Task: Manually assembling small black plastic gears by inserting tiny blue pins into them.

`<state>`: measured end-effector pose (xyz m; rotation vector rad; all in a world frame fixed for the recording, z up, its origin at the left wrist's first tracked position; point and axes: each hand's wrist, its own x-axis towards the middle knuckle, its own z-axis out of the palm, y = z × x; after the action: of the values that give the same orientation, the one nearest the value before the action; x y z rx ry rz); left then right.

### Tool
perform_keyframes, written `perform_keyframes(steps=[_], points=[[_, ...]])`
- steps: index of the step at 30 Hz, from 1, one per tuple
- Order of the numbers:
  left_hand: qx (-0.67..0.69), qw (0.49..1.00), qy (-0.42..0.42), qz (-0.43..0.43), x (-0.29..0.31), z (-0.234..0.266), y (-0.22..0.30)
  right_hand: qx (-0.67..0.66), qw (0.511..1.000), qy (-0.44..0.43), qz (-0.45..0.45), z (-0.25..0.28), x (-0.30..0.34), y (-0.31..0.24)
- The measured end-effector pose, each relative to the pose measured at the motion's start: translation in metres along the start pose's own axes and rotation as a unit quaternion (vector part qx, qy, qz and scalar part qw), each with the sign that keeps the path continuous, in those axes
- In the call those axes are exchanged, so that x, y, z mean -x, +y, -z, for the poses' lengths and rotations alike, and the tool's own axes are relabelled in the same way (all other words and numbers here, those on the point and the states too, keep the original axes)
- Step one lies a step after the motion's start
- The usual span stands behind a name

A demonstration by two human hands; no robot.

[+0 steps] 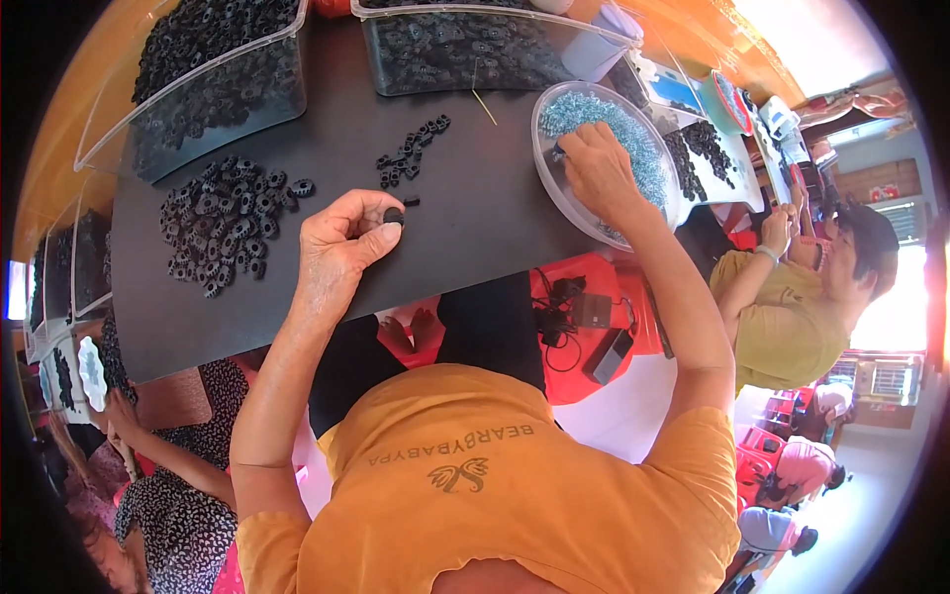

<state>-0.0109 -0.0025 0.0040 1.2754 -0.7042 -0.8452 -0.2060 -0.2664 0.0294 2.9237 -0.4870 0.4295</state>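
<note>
Between the thumb and fingers of my left hand (348,243) is a small black plastic part (394,215), pinched above the dark table. My right hand (599,170) reaches into a round clear bowl (546,176) of small bluish-silver springs (648,163). Its fingers are bent together, and a bit of something dark shows at the fingertips, too small to name. Just beyond my left hand, a loose cluster of small black pieces (411,153) lies on the table. Further left is a heap of black plastic parts (223,223) with holes in them.
Two clear bins (297,89) of black parts stand along the far side, the second bin (371,45) at the middle. A thin yellowish stick (485,107) lies near the bowl. Below the table, a red stool (564,381) bears cables and adapters. Co-workers sit at left and right.
</note>
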Motion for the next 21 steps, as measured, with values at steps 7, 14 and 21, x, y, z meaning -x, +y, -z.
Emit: perform_keyframes(steps=[7, 14, 21], points=[[0.011, 1.000, -0.001, 0.002, 0.001, 0.000, 0.001, -0.113, 0.989, -0.003, -0.098, 0.011, 0.000, -0.008], [0.012, 1.000, -0.010, 0.013, 0.001, 0.002, -0.001, -0.232, 0.957, -0.024, -0.173, 0.026, -0.002, -0.017], [-0.010, 1.000, -0.010, 0.010, 0.000, 0.003, -0.002, -0.284, 0.939, 0.017, -0.194, 0.025, 0.003, -0.012]])
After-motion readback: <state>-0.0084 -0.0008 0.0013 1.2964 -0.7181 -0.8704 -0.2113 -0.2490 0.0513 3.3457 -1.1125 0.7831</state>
